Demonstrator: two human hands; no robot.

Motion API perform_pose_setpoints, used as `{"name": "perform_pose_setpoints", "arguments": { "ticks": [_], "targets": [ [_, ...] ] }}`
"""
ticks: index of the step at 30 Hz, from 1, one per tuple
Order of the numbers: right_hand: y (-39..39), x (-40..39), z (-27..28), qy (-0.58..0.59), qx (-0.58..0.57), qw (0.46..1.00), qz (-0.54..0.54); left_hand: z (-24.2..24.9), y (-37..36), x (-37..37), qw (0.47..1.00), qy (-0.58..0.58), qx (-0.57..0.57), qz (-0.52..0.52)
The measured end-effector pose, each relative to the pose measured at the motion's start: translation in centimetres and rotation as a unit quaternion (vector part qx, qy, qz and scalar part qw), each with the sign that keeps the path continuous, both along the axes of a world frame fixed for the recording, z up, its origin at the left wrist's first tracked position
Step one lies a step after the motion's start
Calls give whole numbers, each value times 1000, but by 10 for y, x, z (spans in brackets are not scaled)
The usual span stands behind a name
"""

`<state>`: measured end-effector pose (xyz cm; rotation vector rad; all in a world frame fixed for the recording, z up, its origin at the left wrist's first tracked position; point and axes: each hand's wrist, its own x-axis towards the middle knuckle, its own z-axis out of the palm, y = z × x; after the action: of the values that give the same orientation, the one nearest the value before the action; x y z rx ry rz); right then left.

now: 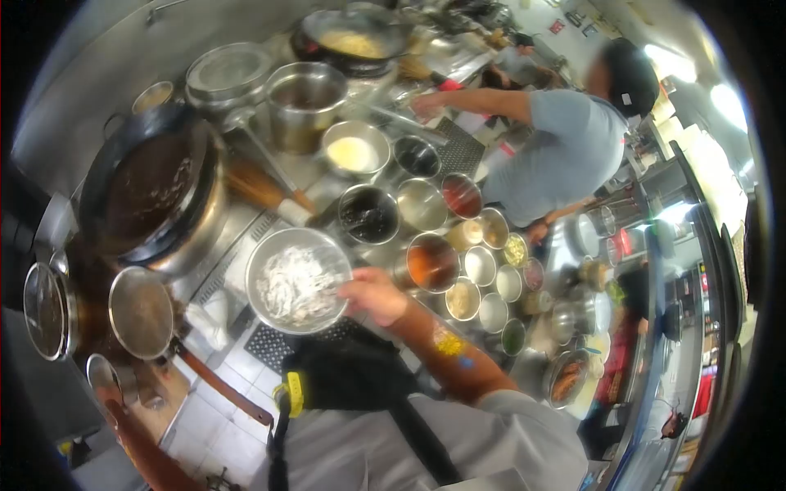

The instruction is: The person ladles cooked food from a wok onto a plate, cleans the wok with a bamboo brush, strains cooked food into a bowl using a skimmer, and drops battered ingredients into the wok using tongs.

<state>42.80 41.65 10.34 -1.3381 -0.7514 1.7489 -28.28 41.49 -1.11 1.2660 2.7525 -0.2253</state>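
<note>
My right hand (373, 296) grips the rim of a shiny metal bowl (254, 286), its thumb over the edge. White, flour-coated pieces (292, 282) fill the bowl's bottom. At the far lower left, my left hand (110, 401) is small and blurred, its fingers at the rim of a small round metal vessel (100, 375). Near it lie a round mesh strainer (141, 311) with a long wooden handle (221, 380) and another metal-rimmed round strainer (45, 311). A large wok (151, 184) with dark liquid stands beyond the bowl.
Many metal pots of sauces and ingredients crowd the right, including one with orange liquid (432, 262) and one with dark liquid (368, 213). A tall pot (307, 102) and another wok (350, 41) stand behind. A co-worker in a grey shirt (565, 147) reaches over the far counter.
</note>
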Motion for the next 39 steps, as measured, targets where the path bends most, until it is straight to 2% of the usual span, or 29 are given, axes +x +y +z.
{"name": "perform_pose_setpoints", "arguments": {
  "ticks": [7,14,17,19,20,21,22,23,25,27,29,31,33,35,37,39],
  "targets": [
    [53,-3,-5,0,-18,1000,25,-2,-16,-20,997,-40,-49,51],
    [97,7,-3,-8,5,997,82,13,-92,-22,986,-107,-61,112],
    [112,11,2,1,-3,997,74,29,-118,12,984,-133,-47,106],
    [124,13,-12,0,-5,997,75,37,-127,53,997,-53,31,47],
    [126,13,-4,25,3,996,88,65,-115,84,995,-9,-55,88],
    [130,13,-5,32,3,996,86,83,-113,108,991,24,10,134],
    [133,12,-8,31,5,996,88,23,-141,16,994,79,-77,12],
    [137,13,-10,28,7,996,87,60,-136,67,988,3,71,135],
    [144,14,-12,36,7,995,93,79,-136,108,993,-20,92,77],
    [148,16,-18,38,8,995,96,123,-117,193,981,-120,116,98],
    [153,16,-23,34,7,994,104,125,-108,220,968,-173,176,53],
    [154,10,-22,42,27,994,97,175,-70,302,941,-256,221,-13],
    [158,2,-18,44,42,992,106,210,-31,361,940,-246,189,-141],
    [162,-7,-16,37,68,991,114,225,3,391,907,-132,191,-352],
    [166,-17,-10,30,86,990,109,230,33,410,916,-90,131,-369],
    [170,-24,-6,48,101,988,103,234,58,428,908,-50,128,-396]
  ]
}}
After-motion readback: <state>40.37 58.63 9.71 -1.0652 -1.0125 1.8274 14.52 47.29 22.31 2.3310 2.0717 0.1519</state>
